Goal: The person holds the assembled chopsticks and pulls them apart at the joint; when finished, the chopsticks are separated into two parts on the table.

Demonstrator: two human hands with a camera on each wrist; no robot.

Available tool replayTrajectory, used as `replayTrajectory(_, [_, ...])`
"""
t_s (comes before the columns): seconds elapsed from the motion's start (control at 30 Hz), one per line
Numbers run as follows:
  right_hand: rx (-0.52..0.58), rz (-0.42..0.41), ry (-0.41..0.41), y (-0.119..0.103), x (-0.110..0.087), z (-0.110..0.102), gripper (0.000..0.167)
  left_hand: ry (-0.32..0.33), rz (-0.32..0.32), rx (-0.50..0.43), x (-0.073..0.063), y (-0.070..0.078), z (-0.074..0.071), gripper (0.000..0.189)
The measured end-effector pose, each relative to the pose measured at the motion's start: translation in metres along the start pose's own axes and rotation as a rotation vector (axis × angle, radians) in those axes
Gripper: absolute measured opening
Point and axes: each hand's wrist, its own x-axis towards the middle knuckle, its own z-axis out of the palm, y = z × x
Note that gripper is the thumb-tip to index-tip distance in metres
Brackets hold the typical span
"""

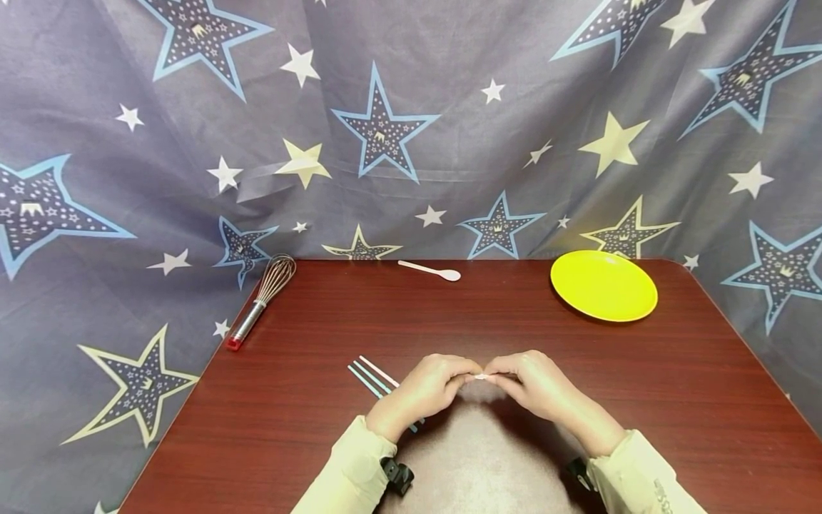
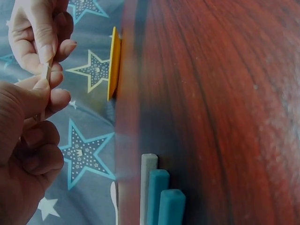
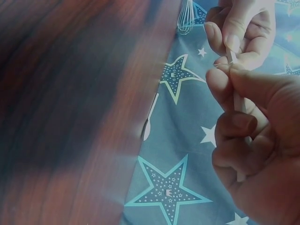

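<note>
Both hands are raised over the near middle of the table, their fingertips close together. My left hand (image 1: 427,389) pinches a thin pale chopstick (image 3: 238,102) between thumb and fingers. My right hand (image 1: 539,385) grips the same chopstick, its length running down through the curled fingers in the right wrist view. Much of the chopstick is hidden by the fingers; only a short white bit shows between the hands in the head view. Under the left hand lie two blue chopsticks (image 1: 364,380) and one pale pink chopstick (image 1: 377,369), side by side and partly covered by that hand.
A whisk (image 1: 260,303) with a red-tipped handle lies along the table's left edge. The white spoon (image 1: 443,273) is at the back edge, and a yellow plate (image 1: 604,285) stands back right. Behind the table (image 1: 681,400) hangs a grey star-patterned cloth (image 1: 417,43).
</note>
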Motion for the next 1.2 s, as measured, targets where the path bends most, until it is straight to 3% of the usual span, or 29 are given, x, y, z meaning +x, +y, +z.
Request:
replayTrajectory(0.4, [0.054,0.010,-0.032,0.0025,-0.0009,-0.0014,0.013,-0.010,0.020,-0.019,-0.0001,0.0006,-0.0013,0.018])
replayTrajectory(0.63, [0.092,0.024,-0.043,0.0029,-0.0010,-0.0016,0.012,-0.011,-0.002,-0.049,-0.0003,0.0010,0.0009,0.017])
replayTrajectory(0.93, [0.028,0.054,-0.047,-0.0011,0.0001,-0.0005,0.009,-0.008,-0.078,0.094,0.0003,0.0064,0.0008,0.015])
replayTrajectory(1.2, [-0.039,0.036,-0.048,-0.0024,0.0007,0.0008,0.008,0.025,-0.088,0.142,0.0000,0.0068,0.0028,0.015])
